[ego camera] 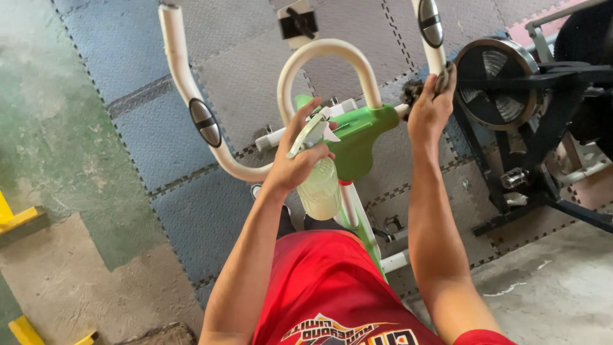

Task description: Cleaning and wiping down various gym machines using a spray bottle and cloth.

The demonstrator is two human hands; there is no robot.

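left hand (pixel 300 156) grips spray bottle (pixel 319 185) at centre frame | right hand (pixel 429 105) presses dark cloth (pixel 414 91) on upper-right handlebar (pixel 433 45) | best wiped firmly along the bar

left hand (pixel 299 156) gripping spray bottle (pixel 319 185), right hand (pixel 429 105) wiping handlebar (pixel 434 45)

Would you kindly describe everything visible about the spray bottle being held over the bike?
The spray bottle is clear, ribbed plastic holding pale yellowish liquid, topped by a white and light-green trigger head. It hangs roughly upright, nozzle aimed towards the exercise bike's green housing. The left hand grips its neck, fingers on the trigger. Its base hangs free above the bike's frame; nothing else touches it.
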